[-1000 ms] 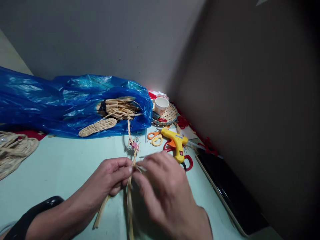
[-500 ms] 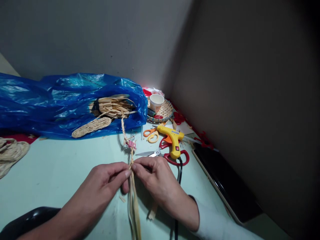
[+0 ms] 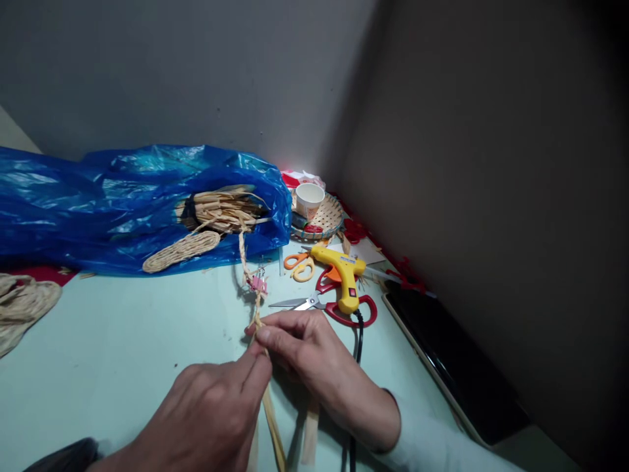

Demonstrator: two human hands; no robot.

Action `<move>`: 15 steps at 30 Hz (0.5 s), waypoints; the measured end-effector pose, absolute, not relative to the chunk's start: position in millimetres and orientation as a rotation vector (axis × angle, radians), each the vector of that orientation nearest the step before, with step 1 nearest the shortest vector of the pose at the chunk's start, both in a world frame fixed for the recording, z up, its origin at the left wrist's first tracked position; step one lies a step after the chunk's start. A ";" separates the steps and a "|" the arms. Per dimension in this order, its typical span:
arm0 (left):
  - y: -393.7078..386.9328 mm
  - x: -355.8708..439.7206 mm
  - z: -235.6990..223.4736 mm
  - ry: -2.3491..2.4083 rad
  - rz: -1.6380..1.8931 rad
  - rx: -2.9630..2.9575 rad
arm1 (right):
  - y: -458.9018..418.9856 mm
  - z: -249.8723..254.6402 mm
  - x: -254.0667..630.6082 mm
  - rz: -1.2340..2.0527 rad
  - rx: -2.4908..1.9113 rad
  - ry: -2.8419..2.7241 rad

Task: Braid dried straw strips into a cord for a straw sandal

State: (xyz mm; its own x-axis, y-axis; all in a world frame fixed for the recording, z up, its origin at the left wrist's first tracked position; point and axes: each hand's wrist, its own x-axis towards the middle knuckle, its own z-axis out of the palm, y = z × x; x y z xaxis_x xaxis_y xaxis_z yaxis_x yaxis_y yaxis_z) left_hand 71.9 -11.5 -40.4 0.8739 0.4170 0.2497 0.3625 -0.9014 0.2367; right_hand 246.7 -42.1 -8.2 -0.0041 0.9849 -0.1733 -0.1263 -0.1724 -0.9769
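A thin braid of pale straw-like strands (image 3: 258,303) runs down from a pink binder clip (image 3: 257,284) toward me. My right hand (image 3: 314,360) pinches the braid between thumb and forefinger, just below the clip. Lower down, my left hand (image 3: 221,400) has its fingers closed on a strand, its knuckles turned up and partly hiding what it grips. Loose strands (image 3: 273,426) trail from between the hands to the bottom edge. Past the clip, the braid (image 3: 242,249) continues up to the bundle of dried strands (image 3: 228,208).
A blue plastic bag (image 3: 98,210) lies around the bundle, with a woven sole (image 3: 181,252) before it. To the right are a yellow glue gun (image 3: 346,275), red-handled scissors (image 3: 314,301), orange scissors (image 3: 297,262), a paper cup (image 3: 309,198) in a woven basket (image 3: 331,219), and a black tablet-like slab (image 3: 452,367).
My left hand has moved down from the braid and turned knuckles up. My right hand keeps its pinch at nearly the same place. The loose strands are spread further apart.
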 end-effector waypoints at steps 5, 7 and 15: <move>2.2 74.3 -3.0 0.946 0.705 2.295 | -45.4 -3.0 246.6 1.344 -1.293 -1.015; 10.7 80.7 4.8 1.057 0.612 1.866 | -47.2 -3.0 245.3 1.317 -1.275 -1.052; 15.9 97.0 -5.7 0.863 0.323 1.101 | -55.6 2.3 246.0 1.009 -1.432 -1.494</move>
